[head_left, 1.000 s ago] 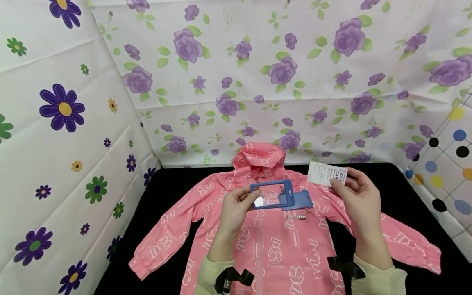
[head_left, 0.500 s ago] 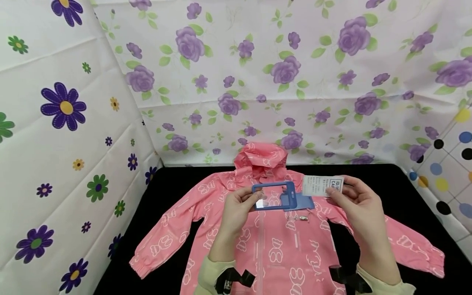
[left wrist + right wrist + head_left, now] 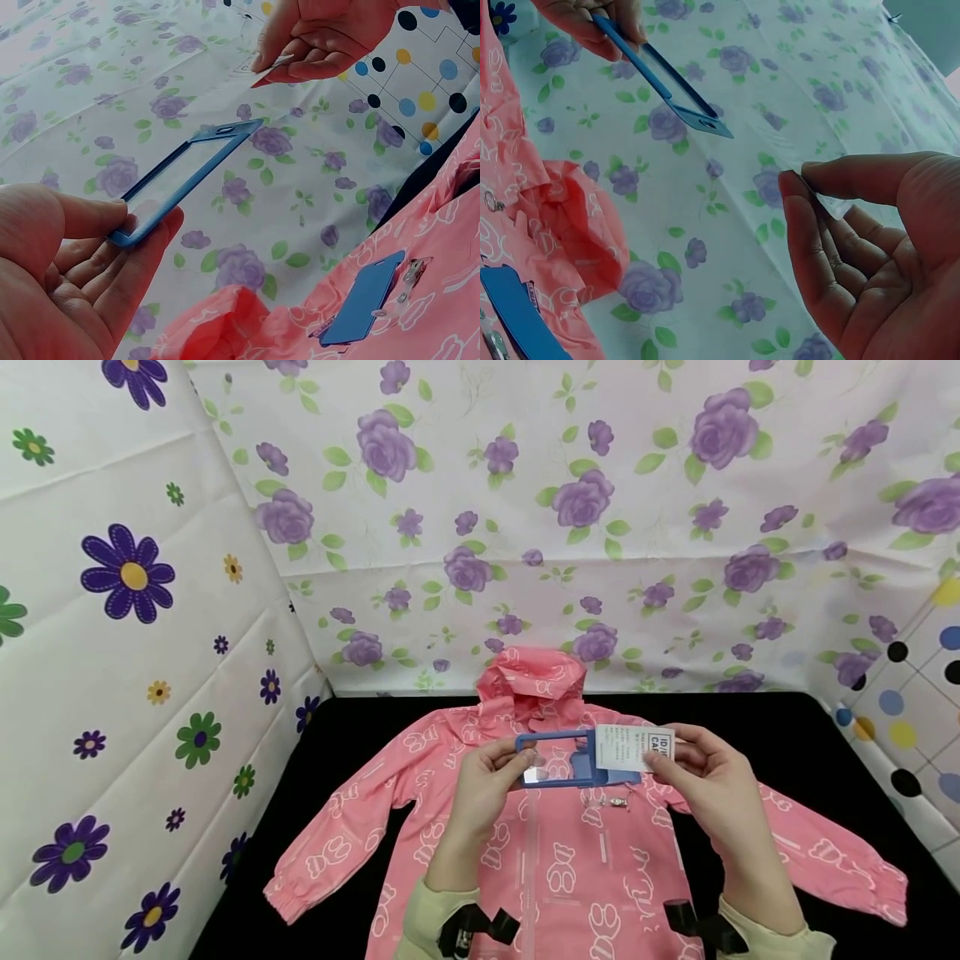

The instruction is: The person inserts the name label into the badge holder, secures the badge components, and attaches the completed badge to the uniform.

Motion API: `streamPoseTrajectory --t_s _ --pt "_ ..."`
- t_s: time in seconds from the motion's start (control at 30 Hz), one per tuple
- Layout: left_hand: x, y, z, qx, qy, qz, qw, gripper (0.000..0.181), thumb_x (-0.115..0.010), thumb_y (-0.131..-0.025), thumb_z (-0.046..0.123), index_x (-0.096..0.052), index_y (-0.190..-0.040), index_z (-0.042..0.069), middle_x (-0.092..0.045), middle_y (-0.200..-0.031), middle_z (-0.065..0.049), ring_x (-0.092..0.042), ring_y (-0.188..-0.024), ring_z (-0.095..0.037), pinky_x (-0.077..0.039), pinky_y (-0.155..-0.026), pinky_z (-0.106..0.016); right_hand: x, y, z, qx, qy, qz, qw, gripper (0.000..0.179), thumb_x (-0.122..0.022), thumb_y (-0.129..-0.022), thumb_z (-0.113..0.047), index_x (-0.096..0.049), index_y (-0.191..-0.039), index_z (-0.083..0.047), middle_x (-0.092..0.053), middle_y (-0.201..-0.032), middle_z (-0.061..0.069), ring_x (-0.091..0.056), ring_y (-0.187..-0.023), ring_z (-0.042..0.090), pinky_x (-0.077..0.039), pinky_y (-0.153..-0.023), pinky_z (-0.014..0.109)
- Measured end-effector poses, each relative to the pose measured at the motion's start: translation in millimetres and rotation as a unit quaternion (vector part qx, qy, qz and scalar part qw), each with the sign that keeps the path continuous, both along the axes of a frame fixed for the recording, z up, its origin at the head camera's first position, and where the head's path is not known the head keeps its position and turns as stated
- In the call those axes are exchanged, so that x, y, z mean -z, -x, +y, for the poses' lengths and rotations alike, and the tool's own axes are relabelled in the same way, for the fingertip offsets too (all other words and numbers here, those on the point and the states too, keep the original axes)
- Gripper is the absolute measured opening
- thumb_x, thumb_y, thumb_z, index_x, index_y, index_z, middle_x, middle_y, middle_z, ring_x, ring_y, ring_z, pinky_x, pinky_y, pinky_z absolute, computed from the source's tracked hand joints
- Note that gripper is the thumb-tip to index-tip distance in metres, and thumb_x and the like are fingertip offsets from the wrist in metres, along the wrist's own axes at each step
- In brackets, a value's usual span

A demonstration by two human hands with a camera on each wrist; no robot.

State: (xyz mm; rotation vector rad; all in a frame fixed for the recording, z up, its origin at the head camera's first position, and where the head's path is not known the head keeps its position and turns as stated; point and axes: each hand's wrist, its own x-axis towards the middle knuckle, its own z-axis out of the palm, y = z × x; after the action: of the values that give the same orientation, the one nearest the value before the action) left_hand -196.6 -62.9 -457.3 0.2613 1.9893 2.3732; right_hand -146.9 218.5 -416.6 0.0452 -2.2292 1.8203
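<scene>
My left hand (image 3: 483,779) pinches one end of a blue badge holder frame (image 3: 196,177) with a clear window, raised above the pink jacket. In my right hand (image 3: 708,777) a white card printed "ID/IC CARD" (image 3: 634,748) is pinched between thumb and fingers. The card overlaps the frame's slotted end in the head view; both wrist views show a gap between them. A second blue badge holder piece (image 3: 364,298) lies on the jacket, with a metal-and-clear strap clip (image 3: 411,282) beside it.
The pink hooded jacket (image 3: 562,860) lies spread on a black tabletop (image 3: 330,752). Flower-print cloth (image 3: 465,527) hangs behind, a daisy-print sheet (image 3: 135,693) stands at left, and a dotted sheet (image 3: 907,710) at right.
My right hand has brought the card leftward and slightly down, from apart to overlapping the frame's end in the head view. The left hand and frame have barely moved.
</scene>
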Motion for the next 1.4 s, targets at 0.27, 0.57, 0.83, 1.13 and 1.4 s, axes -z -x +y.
streamPoseTrajectory --t_s 0.27,0.57,0.83,1.13,1.4 --pt "-0.4 0.7 1.7 0.013 -0.012 -0.003 0.9998 0.022 -0.073 -0.102 0.004 -0.075 -0.120 -0.009 -0.079 -0.099 -0.019 -0.079 -0.088 -0.020 -0.066 -0.085 -0.037 3.9 3.8 -2 -0.030 -0.036 -0.034 0.9983 0.055 -0.080 -0.099 -0.012 -0.057 -0.147 0.002 -0.070 -0.117 0.022 -0.075 -0.089 0.009 -0.064 -0.077 0.023" --pt "0.3 -0.1 4.6 0.022 -0.018 -0.001 0.9996 0.022 -0.072 -0.101 0.001 -0.073 -0.119 -0.012 -0.079 -0.097 -0.019 -0.079 -0.084 -0.019 -0.066 -0.082 -0.034 7.7 6.0 -7 -0.033 -0.079 -0.057 0.9947 0.058 -0.082 -0.098 -0.017 -0.059 -0.148 0.000 -0.069 -0.113 0.018 -0.072 -0.086 0.010 -0.062 -0.074 0.021" --pt "-3.6 -3.7 7.7 0.017 -0.002 -0.004 0.9999 0.019 -0.074 -0.100 0.002 -0.076 -0.116 -0.008 -0.078 -0.093 -0.013 -0.074 -0.083 -0.015 -0.066 -0.076 -0.029 7.6 4.2 -15 -0.036 -0.091 -0.066 0.9930 0.055 -0.084 -0.097 -0.022 -0.062 -0.145 -0.007 -0.068 -0.101 0.016 -0.072 -0.080 0.021 -0.061 -0.070 0.025" --pt "-1.8 -6.2 10.8 0.047 -0.014 0.004 0.9988 0.024 -0.072 -0.102 0.002 -0.074 -0.122 -0.011 -0.078 -0.102 -0.021 -0.079 -0.091 -0.023 -0.066 -0.081 -0.036 9.6 5.3 -26 -0.039 -0.099 -0.084 0.9908 0.060 -0.086 -0.095 -0.029 -0.062 -0.145 -0.006 -0.065 -0.095 0.011 -0.066 -0.077 0.020 -0.056 -0.064 0.024" --pt "-0.3 -6.1 17.0 0.044 -0.024 -0.009 0.9987 0.023 -0.074 -0.101 0.003 -0.074 -0.118 -0.012 -0.078 -0.103 -0.021 -0.077 -0.082 -0.016 -0.066 -0.077 -0.031 12.1 7.1 -32 -0.027 -0.122 -0.098 0.9873 0.064 -0.085 -0.095 -0.030 -0.060 -0.148 -0.004 -0.058 -0.093 0.011 -0.060 -0.077 0.021 -0.055 -0.062 0.024"
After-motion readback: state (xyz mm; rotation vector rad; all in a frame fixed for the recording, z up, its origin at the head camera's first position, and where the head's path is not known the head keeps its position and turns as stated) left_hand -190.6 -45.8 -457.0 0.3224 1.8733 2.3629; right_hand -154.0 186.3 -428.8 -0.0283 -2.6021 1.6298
